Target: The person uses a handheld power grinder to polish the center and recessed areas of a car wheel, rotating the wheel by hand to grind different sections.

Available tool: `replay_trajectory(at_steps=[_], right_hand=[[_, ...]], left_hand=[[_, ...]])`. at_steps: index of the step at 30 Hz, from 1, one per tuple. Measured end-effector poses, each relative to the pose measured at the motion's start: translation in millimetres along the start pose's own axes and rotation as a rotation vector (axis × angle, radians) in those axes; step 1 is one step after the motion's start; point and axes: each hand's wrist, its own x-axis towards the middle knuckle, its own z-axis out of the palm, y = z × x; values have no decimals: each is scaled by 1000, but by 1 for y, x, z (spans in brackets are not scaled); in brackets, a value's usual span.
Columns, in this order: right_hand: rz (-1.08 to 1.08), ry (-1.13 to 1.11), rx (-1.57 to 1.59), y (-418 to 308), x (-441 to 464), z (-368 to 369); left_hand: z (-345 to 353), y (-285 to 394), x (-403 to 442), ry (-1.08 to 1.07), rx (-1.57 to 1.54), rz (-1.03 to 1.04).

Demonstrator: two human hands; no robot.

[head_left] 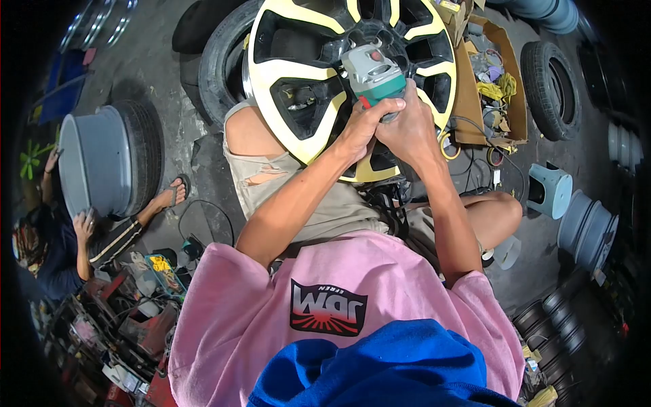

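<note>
A green and grey power tool (374, 73) is held over the centre of a wheel rim (291, 125) with yellow spoke faces and black recesses. My left hand (369, 125) wraps round the tool's body from the left, its thumb along the near end. From the right, my right hand (410, 125) grips the same body, its fingers closed beside my left hand. The tool's head points up and left, near the rim's hub. What lies under the head is hidden. The rim rests at my knees, tilted towards me.
Right of the rim stands a cardboard box (512, 51) of scraps, beside a tyre (553, 91), a blue stool (550, 190) and grey rims (587, 230). At left, a co-worker (57, 258) holds a grey rim (95, 163). Tools (139, 319) and cables lie lower left.
</note>
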Motion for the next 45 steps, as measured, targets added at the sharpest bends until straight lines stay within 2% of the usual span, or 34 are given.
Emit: replay_trajectory(at_steps=[13,15,18,25,32,45], right_hand=[[16,-14,73,8,-3,3],[6,-12,104,8,-3,2],[62,-24,57,0,-7,-5],[13,19,-1,-7,-12,-9],[69,18,108,-2,-14,-7],[56,61,72,-6,-23,-4]], left_hand=[[-1,-3,0,67,-9,-26],[-1,-4,-1,53,73,-25],[0,-6,-1,41,13,-20],[3,-4,-7,-11,18,35],[10,7,-10,-8,89,-27],[5,2,-12,-54,98,-39]])
